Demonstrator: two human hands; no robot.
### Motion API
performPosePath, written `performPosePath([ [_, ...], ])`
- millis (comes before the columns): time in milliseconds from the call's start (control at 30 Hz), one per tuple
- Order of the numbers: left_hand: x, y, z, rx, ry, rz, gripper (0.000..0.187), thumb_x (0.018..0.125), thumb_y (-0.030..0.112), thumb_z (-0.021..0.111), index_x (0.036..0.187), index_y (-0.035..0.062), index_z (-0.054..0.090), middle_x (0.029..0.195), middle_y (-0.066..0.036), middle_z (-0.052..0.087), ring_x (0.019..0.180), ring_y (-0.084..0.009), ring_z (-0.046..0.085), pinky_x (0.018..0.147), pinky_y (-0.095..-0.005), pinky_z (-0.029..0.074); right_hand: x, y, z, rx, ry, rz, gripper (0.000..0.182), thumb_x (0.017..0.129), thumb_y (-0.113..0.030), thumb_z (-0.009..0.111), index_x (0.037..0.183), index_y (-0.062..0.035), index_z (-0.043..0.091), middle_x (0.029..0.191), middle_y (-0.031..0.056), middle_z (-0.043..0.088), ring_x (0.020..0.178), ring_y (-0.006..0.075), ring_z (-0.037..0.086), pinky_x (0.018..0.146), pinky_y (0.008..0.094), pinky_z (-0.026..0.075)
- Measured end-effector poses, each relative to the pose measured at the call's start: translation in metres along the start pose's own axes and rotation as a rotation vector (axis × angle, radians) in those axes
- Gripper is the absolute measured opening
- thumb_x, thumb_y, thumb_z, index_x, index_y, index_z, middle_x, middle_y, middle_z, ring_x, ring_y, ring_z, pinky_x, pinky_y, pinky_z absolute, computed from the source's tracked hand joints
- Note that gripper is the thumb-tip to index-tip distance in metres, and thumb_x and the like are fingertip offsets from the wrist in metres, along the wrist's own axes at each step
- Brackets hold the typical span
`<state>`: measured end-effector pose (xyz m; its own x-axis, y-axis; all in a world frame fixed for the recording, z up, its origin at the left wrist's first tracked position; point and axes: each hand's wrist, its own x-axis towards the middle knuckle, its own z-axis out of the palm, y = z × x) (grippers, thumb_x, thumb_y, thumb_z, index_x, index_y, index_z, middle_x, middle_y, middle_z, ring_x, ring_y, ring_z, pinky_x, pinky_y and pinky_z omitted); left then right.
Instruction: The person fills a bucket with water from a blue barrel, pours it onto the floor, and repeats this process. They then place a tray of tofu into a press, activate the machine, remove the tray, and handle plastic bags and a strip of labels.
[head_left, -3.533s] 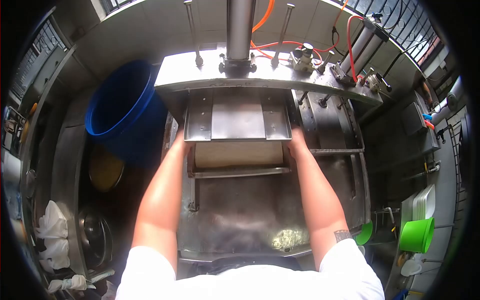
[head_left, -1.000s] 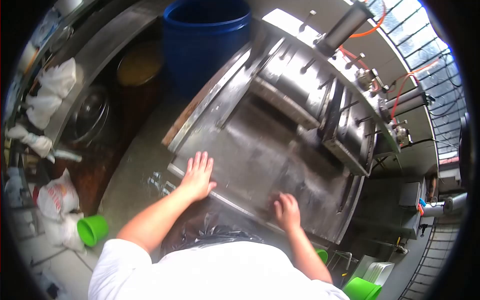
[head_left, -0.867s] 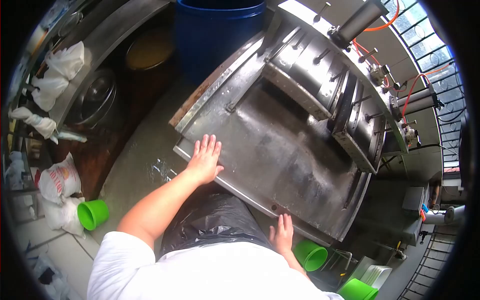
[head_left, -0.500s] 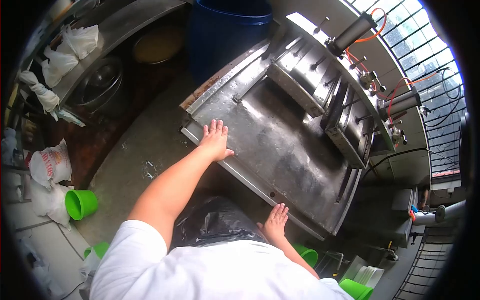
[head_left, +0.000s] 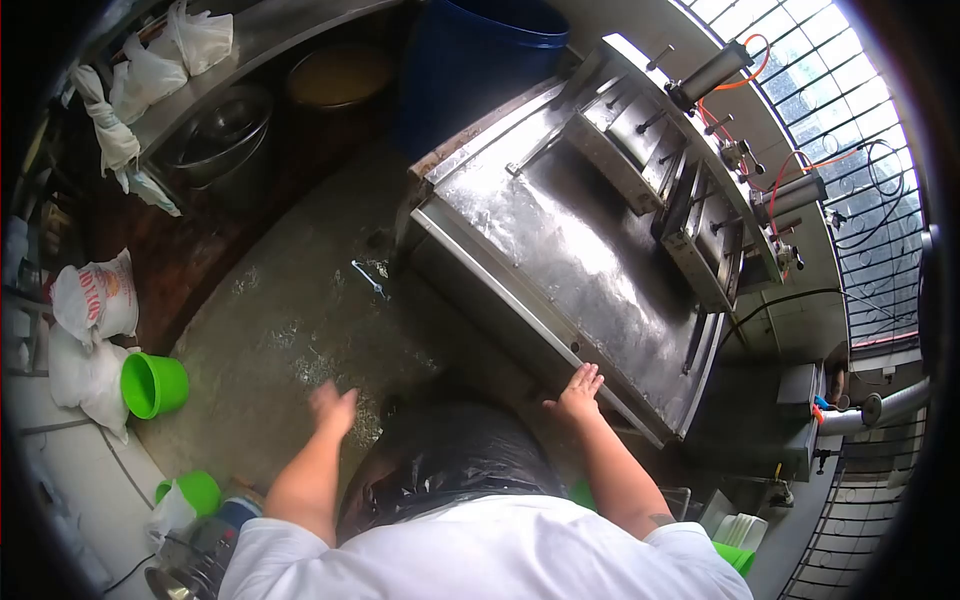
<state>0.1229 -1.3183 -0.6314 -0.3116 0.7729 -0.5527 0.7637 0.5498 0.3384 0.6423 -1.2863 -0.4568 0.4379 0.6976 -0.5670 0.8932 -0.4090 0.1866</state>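
Note:
A stainless steel press machine (head_left: pixel 590 260) with a flat wet table stands ahead on the right. My right hand (head_left: pixel 577 393) rests open on the table's front edge, holding nothing. My left hand (head_left: pixel 333 407) hangs in the air over the wet concrete floor (head_left: pixel 290 320), blurred, fingers spread, empty. A black plastic apron (head_left: pixel 450 460) covers my front below both hands.
A blue barrel (head_left: pixel 480 50) stands behind the machine. Metal bowls (head_left: pixel 225 125) and white bags (head_left: pixel 150 60) sit on a counter at upper left. A green bucket (head_left: pixel 153 385) and sacks (head_left: pixel 95 300) lie at left. Pneumatic cylinders with orange hoses (head_left: pixel 770 170) top the machine.
My left hand has left the machine's table and swung down over the floor. My head has turned left and back from the machine; my right hand stays on the table's edge.

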Motion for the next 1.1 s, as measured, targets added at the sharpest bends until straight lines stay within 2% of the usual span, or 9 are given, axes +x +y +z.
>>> performPosePath([
  [67,-0.062,-0.133,-0.009,-0.088,0.044,-0.646,0.068,0.098,0.044,0.065,0.149,-0.0005,0.055,0.156,-0.028,0.050,0.145,-0.0441,0.049,0.120,-0.0527,0.040,-0.003,0.000,-0.001,-0.007,-0.013,0.003,0.142,0.083,-0.050,0.088,0.165,0.0041,-0.014,0.175,0.0255,-0.013,0.162,0.0474,-0.008,0.123,0.0596,0.035],
  [133,-0.097,-0.308,-0.006,0.411,-0.356,-0.375,0.045,0.104,0.034,0.049,0.141,0.0150,0.066,0.142,-0.023,0.065,0.131,-0.0462,0.061,0.112,-0.0538,0.047,-0.001,-0.006,-0.006,0.000,-0.016,0.002,0.142,0.083,-0.051,0.087,0.165,0.0044,-0.015,0.175,0.0260,-0.013,0.162,0.0482,-0.008,0.124,0.0596,0.035],
  [200,-0.170,-0.315,-0.047,0.188,-0.020,-0.929,0.047,0.105,0.036,0.055,0.142,0.0082,0.061,0.141,-0.026,0.060,0.131,-0.0418,0.060,0.110,-0.0502,0.049,0.000,-0.007,-0.006,-0.034,-0.045,0.012,0.142,0.084,-0.052,0.086,0.163,0.0057,-0.017,0.175,0.0267,-0.014,0.161,0.0499,-0.009,0.124,0.0590,0.034],
  [367,-0.218,-0.371,-0.041,0.215,0.187,-0.942,0.059,0.106,0.038,0.057,0.148,-0.0014,0.044,0.142,-0.029,0.055,0.132,-0.0432,0.059,0.111,-0.0467,0.049,0.000,-0.011,-0.007,-0.056,-0.082,-0.026,0.140,0.088,-0.059,0.078,0.157,0.0200,-0.015,0.171,0.0382,-0.011,0.158,0.0560,-0.014,0.130,0.0634,0.004],
  [433,-0.205,-0.283,-0.042,0.003,0.232,-1.057,0.062,0.102,0.038,0.064,0.145,-0.0031,0.049,0.142,-0.030,0.057,0.133,-0.0416,0.058,0.109,-0.0443,0.050,-0.010,-0.013,-0.016,0.095,-0.068,0.065,0.141,0.086,-0.056,0.083,0.163,0.0062,-0.017,0.174,0.0266,-0.017,0.160,0.0508,-0.013,0.124,0.0655,0.030],
  [567,-0.102,-0.175,0.030,-0.545,0.172,-0.648,0.055,0.092,0.030,0.067,0.126,-0.0128,0.065,0.128,-0.026,0.071,0.118,-0.0381,0.070,0.099,-0.0497,0.054,-0.032,0.011,-0.020,0.109,0.040,-0.038,0.132,0.088,-0.052,0.082,0.167,0.0028,-0.008,0.177,0.0244,-0.008,0.162,0.0489,-0.006,0.125,0.0717,0.017],
  [667,-0.092,-0.002,0.004,-0.191,-0.091,0.122,0.057,0.097,0.041,0.069,0.136,-0.0010,0.065,0.132,-0.027,0.070,0.124,-0.0389,0.068,0.106,-0.0446,0.052,-0.041,0.049,-0.020,0.196,0.163,-0.187,0.105,0.095,-0.045,0.075,0.169,-0.0054,0.012,0.177,0.0167,0.013,0.163,0.0398,0.012,0.124,0.0722,0.021],
  [800,-0.126,0.177,-0.042,-0.018,-0.129,0.511,0.059,0.099,0.043,0.068,0.140,0.0014,0.063,0.125,-0.024,0.073,0.118,-0.0377,0.070,0.103,-0.0444,0.054,-0.036,0.136,0.005,0.348,0.295,-0.212,0.082,0.097,-0.041,0.073,0.162,-0.0100,0.035,0.169,0.0112,0.036,0.157,0.0332,0.033,0.121,0.0650,0.032],
  [1100,-0.133,0.154,0.010,0.291,-0.259,0.322,0.064,0.097,0.050,0.064,0.136,-0.0008,0.066,0.131,-0.028,0.069,0.125,-0.0410,0.066,0.108,-0.0477,0.051,-0.052,0.354,0.104,0.466,0.348,0.386,0.082,0.094,-0.033,0.074,0.162,-0.0085,0.036,0.170,0.0104,0.033,0.154,0.0440,0.033,0.117,0.0647,0.039],
])
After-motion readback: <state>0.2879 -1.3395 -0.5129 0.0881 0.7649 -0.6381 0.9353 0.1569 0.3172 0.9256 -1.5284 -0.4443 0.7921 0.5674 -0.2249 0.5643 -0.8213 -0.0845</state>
